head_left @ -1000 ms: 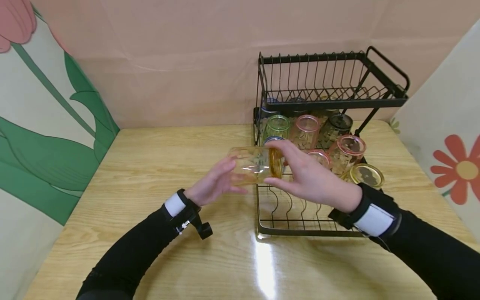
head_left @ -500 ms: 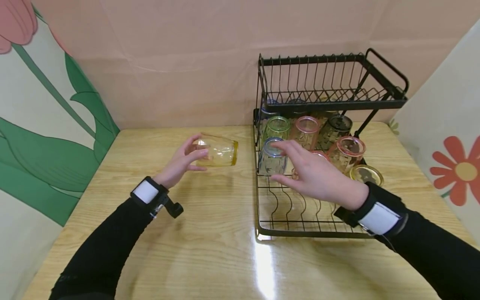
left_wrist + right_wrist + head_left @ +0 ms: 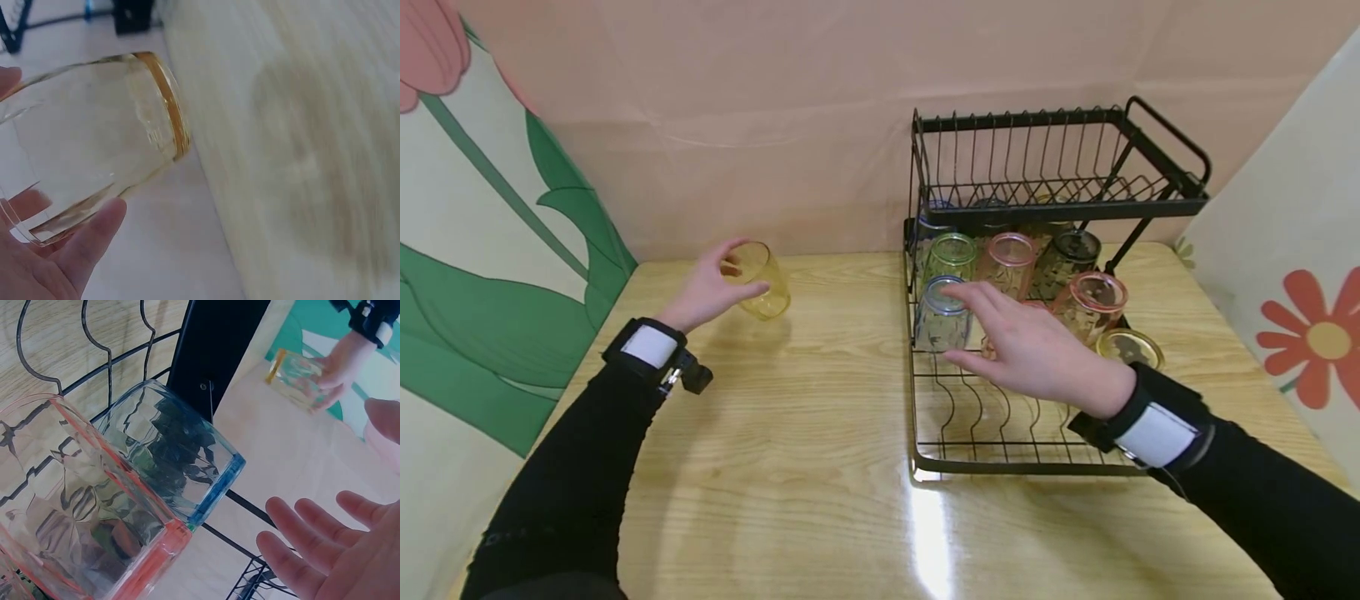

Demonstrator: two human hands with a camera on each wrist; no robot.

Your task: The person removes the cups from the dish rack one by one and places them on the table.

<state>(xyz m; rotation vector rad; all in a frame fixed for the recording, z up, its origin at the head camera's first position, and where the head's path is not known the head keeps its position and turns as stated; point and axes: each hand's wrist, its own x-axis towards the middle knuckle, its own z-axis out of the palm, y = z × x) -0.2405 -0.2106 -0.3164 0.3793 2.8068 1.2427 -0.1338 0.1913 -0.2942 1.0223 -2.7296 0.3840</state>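
Observation:
My left hand (image 3: pixel 706 287) grips a clear yellow drinking glass (image 3: pixel 767 287) near its rim, over the back left of the table. In the left wrist view the glass's thick amber base (image 3: pixel 165 103) points away from the palm, apart from the wood. The glass leans, mouth up toward the hand. My right hand (image 3: pixel 1030 346) hovers above the front of the dish rack, thumb and fingers spread with nothing between them. Closest to it stands an upside-down blue-based glass (image 3: pixel 942 325), which the fingers do not touch in the right wrist view.
The black two-tier dish rack (image 3: pixel 1022 468) stands on the right of the wooden table (image 3: pixel 775 467). Its lower tier holds several upturned glasses, among them a green one (image 3: pixel 952 254), a pink one (image 3: pixel 1009 258) and a dark one (image 3: pixel 1071 254). A pink wall covering (image 3: pixel 760 125) rises behind.
The left hand has taken the yellow glass away from the right hand, moving left and back, and tipped it from lying sideways toward upright. The right hand has let go and stayed over the rack.

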